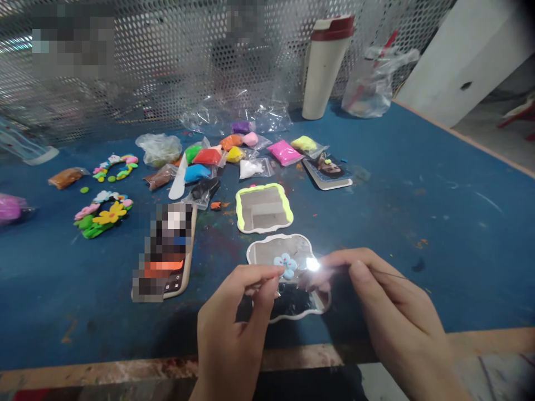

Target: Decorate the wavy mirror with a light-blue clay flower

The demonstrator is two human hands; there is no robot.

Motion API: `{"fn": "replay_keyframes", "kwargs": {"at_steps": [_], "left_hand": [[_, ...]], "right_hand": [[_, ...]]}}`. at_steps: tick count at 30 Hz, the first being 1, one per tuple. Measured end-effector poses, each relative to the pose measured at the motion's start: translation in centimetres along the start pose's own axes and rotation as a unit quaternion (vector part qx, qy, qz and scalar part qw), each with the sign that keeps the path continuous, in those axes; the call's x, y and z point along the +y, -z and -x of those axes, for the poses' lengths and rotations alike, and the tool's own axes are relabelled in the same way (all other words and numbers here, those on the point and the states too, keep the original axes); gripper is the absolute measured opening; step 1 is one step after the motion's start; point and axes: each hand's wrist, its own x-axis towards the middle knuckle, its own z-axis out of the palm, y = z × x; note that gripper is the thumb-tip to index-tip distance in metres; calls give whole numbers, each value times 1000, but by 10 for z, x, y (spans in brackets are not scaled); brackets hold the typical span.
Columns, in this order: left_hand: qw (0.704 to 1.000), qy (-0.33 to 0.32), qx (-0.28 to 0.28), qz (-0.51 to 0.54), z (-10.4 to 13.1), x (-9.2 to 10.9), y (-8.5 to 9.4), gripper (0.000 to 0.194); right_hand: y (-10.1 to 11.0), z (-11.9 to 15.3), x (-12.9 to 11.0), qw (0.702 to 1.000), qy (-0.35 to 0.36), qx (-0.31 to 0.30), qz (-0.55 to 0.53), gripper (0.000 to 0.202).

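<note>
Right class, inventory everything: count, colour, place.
Flower: one, blue, centre
Mirrors: two, white frames, centre
Rings: two, multicoloured, left
Packets: many, mixed, mostly back
Phone: one, tan case, left
Spatula: one, white, left
Tumbler: one, mostly cream, back
Bags: several, clear, back
Straw: one, red, back
Booklet: one, dark, centre-right
Scraps: several, mixed, scattered
Tabletop: one, blue, below
Mesh: one, grey, behind
Post: one, white, right
Left hand: one, bare, front
Right hand: one, bare, front

White glare flares off the nearer mirror (pixel 297 299) in dim light, corners stretched and blurred.
</note>
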Motion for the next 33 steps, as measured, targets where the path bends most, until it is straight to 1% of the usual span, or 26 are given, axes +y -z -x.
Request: {"fn": "replay_keyframes", "kwargs": {"at_steps": [3, 7, 10, 13, 19, 25, 29, 33], "left_hand": [[1000, 8, -8, 18, 0, 1, 0, 16], [998, 10, -27, 47, 0, 2, 0, 15], [997, 5, -48, 57, 0, 0, 2, 12], [996, 12, -64, 53, -1, -1, 3, 9], [996, 39, -78, 30, -1, 0, 5, 10], [997, 26, -66, 45, 0, 0, 4, 12], [996, 29, -70, 50, 0, 1, 4, 10], [996, 27, -74, 48, 1, 1, 4, 10]], "right_hand": [[2, 0, 5, 998, 3, -17, -65, 23], [4, -1, 8, 984, -23, -74, -161, 26], [4, -3, 8, 976, -33, -101, -190, 27], [5, -3, 6, 970, -35, -115, -211, 27], [4, -3, 3, 966, -42, -118, -225, 25], [4, -4, 2, 966, -53, -128, -218, 29], [4, -3, 1, 968, -57, -128, -208, 28], [5, -1, 2, 966, -57, -118, -221, 28]]}}
